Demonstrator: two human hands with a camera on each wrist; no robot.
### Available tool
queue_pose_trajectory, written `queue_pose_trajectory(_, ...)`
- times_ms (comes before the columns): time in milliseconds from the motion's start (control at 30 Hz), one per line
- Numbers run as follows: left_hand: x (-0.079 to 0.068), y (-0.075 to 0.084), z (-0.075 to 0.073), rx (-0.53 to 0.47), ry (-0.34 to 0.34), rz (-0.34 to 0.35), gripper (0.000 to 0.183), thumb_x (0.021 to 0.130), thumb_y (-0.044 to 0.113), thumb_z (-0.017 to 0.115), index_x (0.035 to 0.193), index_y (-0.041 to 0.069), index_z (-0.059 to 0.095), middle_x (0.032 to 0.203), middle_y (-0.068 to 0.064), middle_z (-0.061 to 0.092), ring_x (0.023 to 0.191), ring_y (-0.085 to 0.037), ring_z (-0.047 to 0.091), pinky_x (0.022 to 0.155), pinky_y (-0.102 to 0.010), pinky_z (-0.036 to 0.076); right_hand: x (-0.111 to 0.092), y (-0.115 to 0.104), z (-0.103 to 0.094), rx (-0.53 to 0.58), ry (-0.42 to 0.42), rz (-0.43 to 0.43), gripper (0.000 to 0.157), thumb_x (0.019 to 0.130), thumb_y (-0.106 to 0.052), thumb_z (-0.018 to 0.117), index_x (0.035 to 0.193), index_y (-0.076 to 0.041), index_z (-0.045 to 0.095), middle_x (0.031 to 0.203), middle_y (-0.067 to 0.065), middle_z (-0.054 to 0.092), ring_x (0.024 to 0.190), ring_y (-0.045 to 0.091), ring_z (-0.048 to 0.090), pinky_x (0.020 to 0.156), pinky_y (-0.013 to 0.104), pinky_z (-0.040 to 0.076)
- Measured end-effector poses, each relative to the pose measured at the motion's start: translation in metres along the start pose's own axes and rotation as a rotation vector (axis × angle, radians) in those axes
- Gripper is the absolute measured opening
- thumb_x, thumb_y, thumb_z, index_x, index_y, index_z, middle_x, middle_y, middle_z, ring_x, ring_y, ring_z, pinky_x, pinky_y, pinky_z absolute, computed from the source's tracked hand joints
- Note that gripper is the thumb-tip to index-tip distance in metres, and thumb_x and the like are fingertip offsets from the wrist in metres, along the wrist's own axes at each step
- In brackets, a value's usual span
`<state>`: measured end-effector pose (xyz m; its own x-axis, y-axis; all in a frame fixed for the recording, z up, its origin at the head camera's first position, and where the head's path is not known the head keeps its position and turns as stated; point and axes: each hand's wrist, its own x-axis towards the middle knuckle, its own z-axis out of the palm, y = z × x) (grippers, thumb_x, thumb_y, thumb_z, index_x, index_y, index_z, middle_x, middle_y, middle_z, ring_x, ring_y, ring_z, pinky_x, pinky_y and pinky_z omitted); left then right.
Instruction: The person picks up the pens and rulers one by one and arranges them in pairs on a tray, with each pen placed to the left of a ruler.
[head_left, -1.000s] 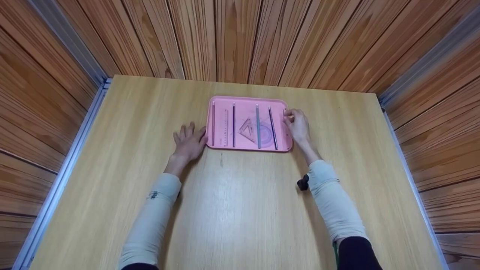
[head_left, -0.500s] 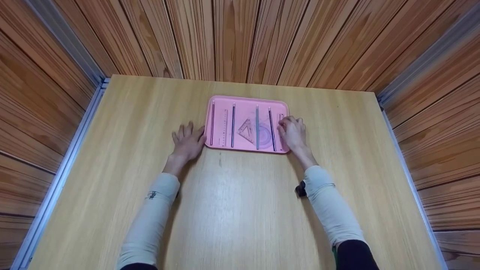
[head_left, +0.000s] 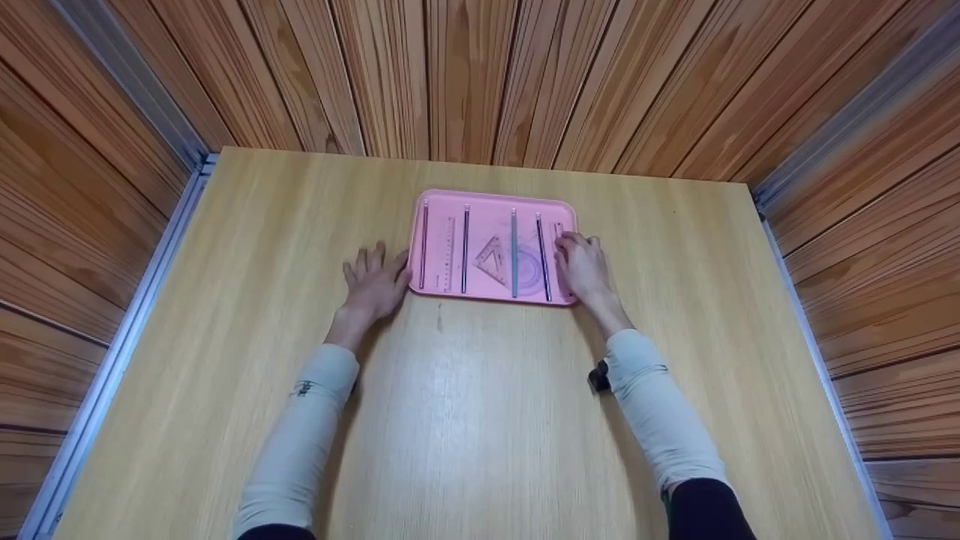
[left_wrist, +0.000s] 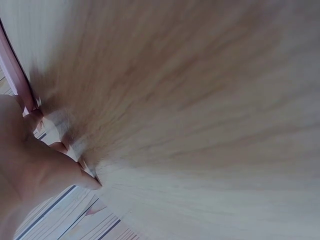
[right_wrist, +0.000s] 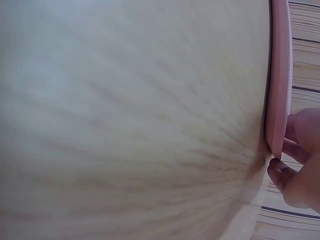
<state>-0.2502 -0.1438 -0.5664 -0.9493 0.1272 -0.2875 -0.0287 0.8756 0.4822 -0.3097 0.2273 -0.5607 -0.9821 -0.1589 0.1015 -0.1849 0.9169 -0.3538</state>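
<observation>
A pink tray point(head_left: 480, 298) lies on the table, holding dark pencils point(head_left: 466, 247), a teal pencil point(head_left: 514, 255), a clear ruler point(head_left: 448, 255), a clear set square point(head_left: 491, 261) and a clear protractor point(head_left: 531, 274). My left hand point(head_left: 375, 289) rests spread on the table, its thumb against the tray's left rim. At the tray's right end, the curled fingers of my right hand point(head_left: 585, 268) hold a second clear ruler point(head_left: 557, 227), mostly hidden under them. One finger touches the table outside the tray rim point(right_wrist: 280, 75) in the right wrist view.
Bare wooden table point(head_left: 480, 405) surrounds the tray. Plank walls point(head_left: 465, 82) stand at the back and sides, with metal rails point(head_left: 112, 360) along the table's side edges. A small black device point(head_left: 598, 377) sits at the right wrist.
My right hand has moved left and slightly down, bringing the second ruler from the right rim into the tray beside the rightmost pencil. The left hand has stayed at the left rim.
</observation>
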Motion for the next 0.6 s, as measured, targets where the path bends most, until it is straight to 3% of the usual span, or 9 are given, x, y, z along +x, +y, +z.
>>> queue_pose_trajectory(500, 0.0013, 0.0018, -0.0038, 0.004, -0.03, -0.012, 0.059, 0.105, 0.051, 0.024, 0.159, 0.028, 0.02, 0.167, -0.016, -0.009, 0.15, -0.046, -0.017, 0.114, -0.068, -0.018, 0.002, -0.0023, -0.0013, 0.028, -0.042, -0.003, 0.035, 0.102, -0.011, 0.052, 0.132, 0.002, 0.061, 0.145, 0.018, 0.053, 0.121, 0.044, 0.048, 0.105, 0.05, 0.042)
queue_pose_trajectory(600, 0.0027, 0.003, -0.0067, 0.002, -0.038, -0.007, 0.06, 0.105, 0.05, 0.026, 0.16, 0.027, 0.02, 0.167, -0.018, -0.008, 0.15, -0.047, -0.016, 0.114, -0.068, -0.017, 0.0019, 0.0009, -0.0019, 0.04, -0.016, -0.022, 0.035, 0.1, -0.011, 0.054, 0.131, 0.003, 0.061, 0.144, 0.02, 0.053, 0.12, 0.046, 0.049, 0.104, 0.05, 0.041)
